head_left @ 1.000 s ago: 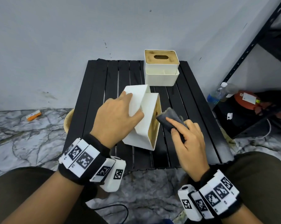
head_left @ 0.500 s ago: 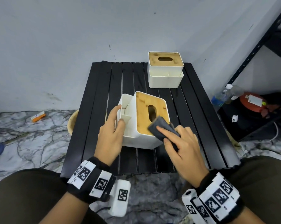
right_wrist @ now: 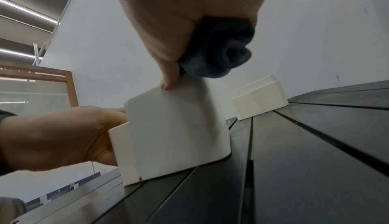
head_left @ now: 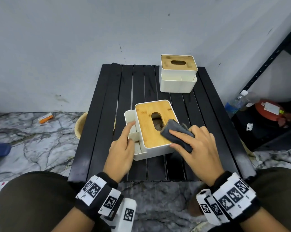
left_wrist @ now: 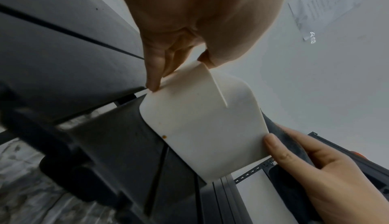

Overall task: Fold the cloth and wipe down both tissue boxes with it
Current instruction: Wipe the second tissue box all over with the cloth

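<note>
The near tissue box [head_left: 151,129], white with a bamboo lid, stands lid up in the middle of the black slatted table [head_left: 108,114]. My left hand [head_left: 130,135] pinches the wall of its side compartment, as the left wrist view shows on the box [left_wrist: 202,119]. My right hand [head_left: 174,139] holds the folded dark grey cloth [head_left: 176,129] and presses it on the lid's near right corner, thumb against the box's side [right_wrist: 172,136]. In the right wrist view the cloth [right_wrist: 221,53] is bunched in my palm. The second tissue box [head_left: 178,74] stands at the table's far right.
A wall runs behind the table. On the floor are a plastic bottle [head_left: 236,102] and a red object [head_left: 268,111] to the right, by a black metal rack [head_left: 266,64]. A round basin [head_left: 79,124] sits under the table's left edge. My knees flank the near edge.
The near box, tipped on its side with the lid facing right, now stands lid up. My left hand shifted from its top to the side compartment. The cloth moved onto the lid.
</note>
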